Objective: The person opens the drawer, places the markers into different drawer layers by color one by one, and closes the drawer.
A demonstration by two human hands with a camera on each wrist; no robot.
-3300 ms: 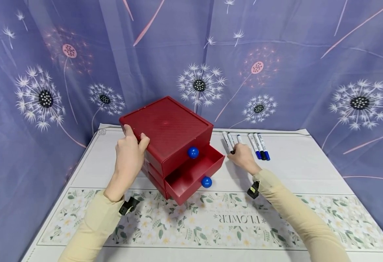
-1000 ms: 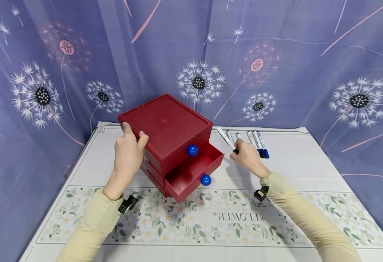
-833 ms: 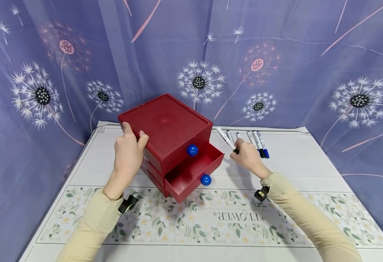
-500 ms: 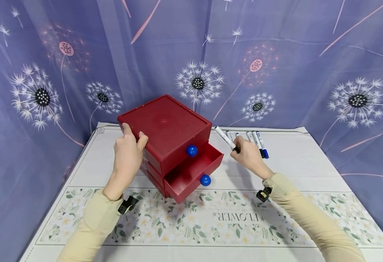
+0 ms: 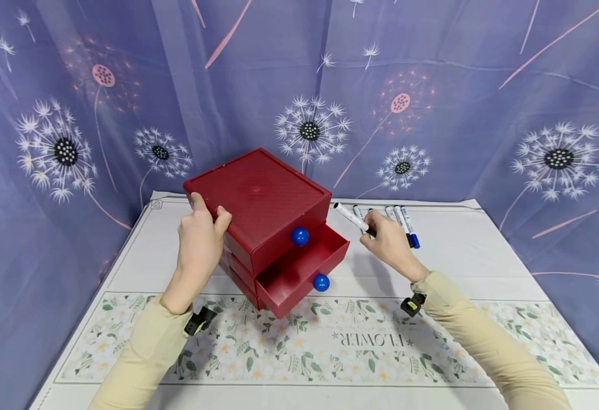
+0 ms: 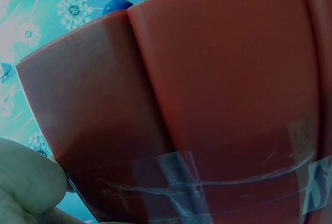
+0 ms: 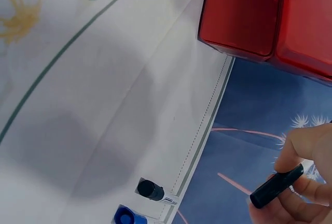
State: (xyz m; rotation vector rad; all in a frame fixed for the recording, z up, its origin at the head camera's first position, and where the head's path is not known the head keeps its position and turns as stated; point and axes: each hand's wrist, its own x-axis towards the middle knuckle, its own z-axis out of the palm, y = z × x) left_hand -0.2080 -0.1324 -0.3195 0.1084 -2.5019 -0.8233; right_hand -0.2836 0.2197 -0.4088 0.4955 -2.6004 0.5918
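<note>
A red drawer cabinet (image 5: 258,199) with blue knobs stands left of centre, its middle drawer (image 5: 304,270) pulled out and bare inside. My left hand (image 5: 199,245) grips the cabinet's left top edge, thumb and forefinger over the rim. In the left wrist view, the thumb (image 6: 33,175) lies by the cabinet's taped side (image 6: 223,79). Raised just right of the drawer, a white marker (image 5: 349,216) with a black cap (image 7: 276,185) is pinched by my right hand (image 5: 389,242) at the capped end. The marker's white barrel is hidden in the right wrist view.
Several more whiteboard markers (image 5: 404,222) with black or blue caps lie in a row behind and right of my right hand, which partly covers some. The white tabletop (image 5: 463,256) has a flowered strip along its front. A purple dandelion curtain (image 5: 458,114) hangs behind it.
My right hand has picked one marker up from the row and drawn it slightly nearer me. Its far end has since dipped and swung left. The left hand and cabinet look unchanged.
</note>
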